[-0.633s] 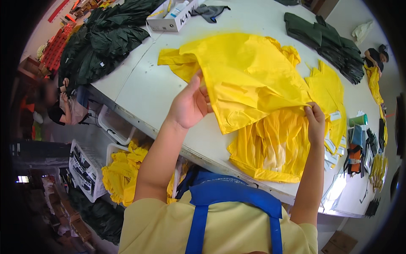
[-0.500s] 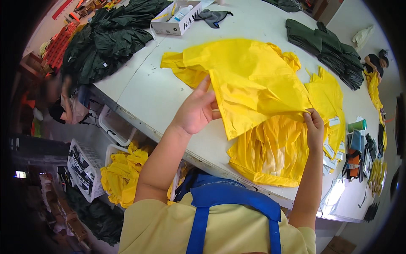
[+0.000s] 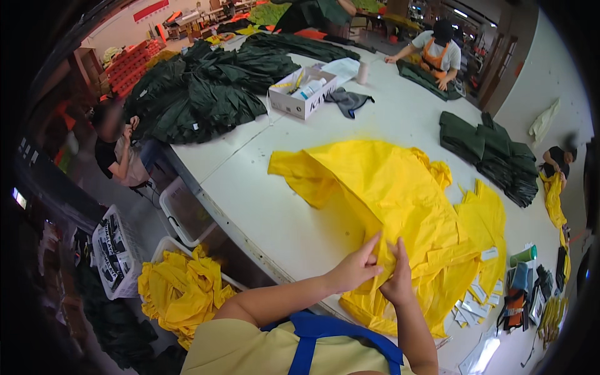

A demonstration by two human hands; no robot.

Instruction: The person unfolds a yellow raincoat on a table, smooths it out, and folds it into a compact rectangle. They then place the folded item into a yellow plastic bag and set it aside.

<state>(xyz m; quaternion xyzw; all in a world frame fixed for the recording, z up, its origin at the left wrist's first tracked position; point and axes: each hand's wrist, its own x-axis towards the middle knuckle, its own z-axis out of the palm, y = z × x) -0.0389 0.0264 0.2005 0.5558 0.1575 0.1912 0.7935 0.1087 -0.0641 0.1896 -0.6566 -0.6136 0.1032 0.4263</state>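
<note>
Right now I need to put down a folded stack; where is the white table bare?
The widest bare patch of the white table lies between the yellow garment and the near-left edge, below the cardboard box. Another runs between the box and the folded dark green stacks. The right end by the small white packets is crowded.

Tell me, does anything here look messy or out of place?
Mostly tidy work. One oddity: a crumpled heap of yellow fabric spills over white bins beside the white table, unlike the neatly folded dark green stacks.
</note>
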